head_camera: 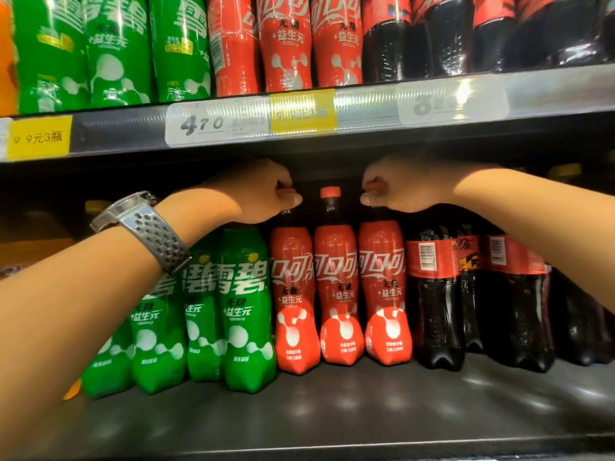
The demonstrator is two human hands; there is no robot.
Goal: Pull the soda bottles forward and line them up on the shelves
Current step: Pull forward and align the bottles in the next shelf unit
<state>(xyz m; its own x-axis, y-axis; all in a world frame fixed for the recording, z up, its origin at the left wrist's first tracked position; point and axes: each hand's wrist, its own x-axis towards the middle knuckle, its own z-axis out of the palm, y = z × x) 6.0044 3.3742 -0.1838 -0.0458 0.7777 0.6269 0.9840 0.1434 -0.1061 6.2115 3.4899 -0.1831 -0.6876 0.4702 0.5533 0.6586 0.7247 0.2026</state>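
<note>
Soda bottles [336,294], dark cola [331,212] inside, hands [263,194] [402,184] gripping two caps [374,187]

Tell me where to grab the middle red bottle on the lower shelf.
Probably pinch the middle red bottle at its cap and neck, coming from the front. It stands upright, body packed between the left bottle and right bottle, so the sides offer no finger room; the neck stands free between the left hand and right hand, each gripping a neighbour's cap.
</note>
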